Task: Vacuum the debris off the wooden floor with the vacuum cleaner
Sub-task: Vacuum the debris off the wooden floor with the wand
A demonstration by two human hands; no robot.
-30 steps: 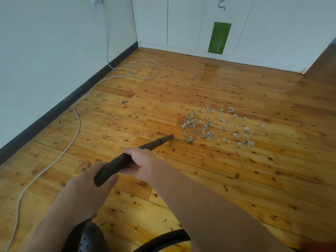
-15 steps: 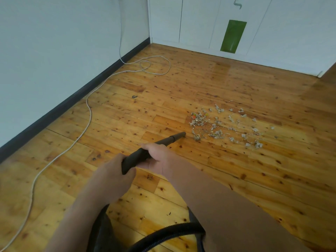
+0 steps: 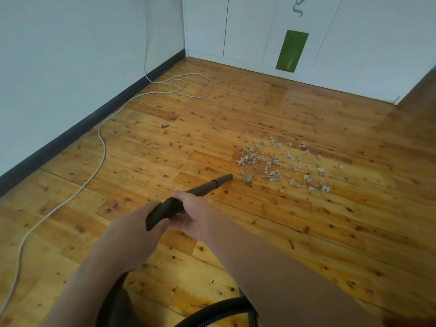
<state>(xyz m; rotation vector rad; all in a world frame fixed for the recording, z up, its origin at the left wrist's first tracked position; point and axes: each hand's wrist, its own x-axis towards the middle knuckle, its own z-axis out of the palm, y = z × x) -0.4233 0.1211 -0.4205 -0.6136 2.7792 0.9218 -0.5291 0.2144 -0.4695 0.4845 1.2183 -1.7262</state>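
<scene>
**Black vacuum tube [image 3: 200, 188] held by both hands, its mouth just beside the debris [image 3: 278, 164]**

The tube is gripped by two bare hands set close together. The left hand [image 3: 132, 234] is wrapped round the thick near end of the tube, and the right hand [image 3: 193, 215] is closed round it just ahead, so that the two hands are almost touching. The tube is pointed forward and to the right, low over the wooden floor [image 3: 306, 232]. Whether its mouth is resting on the boards cannot be told.

The debris is spread on the floor as a loose patch of small grey and white scraps, with a few coloured bits at its left edge. The nearest clump is lying just beside the mouth of the tube, not inside it.

A ribbed black hose [image 3: 217, 312] is seen at the bottom edge, under the forearms. A white cord [image 3: 101, 147] is laid along the dark skirting board [image 3: 70, 133] on the left and is looped near the corner. A white cabinet [image 3: 354, 43] with a green panel [image 3: 291, 50] is standing at the far wall.
</scene>
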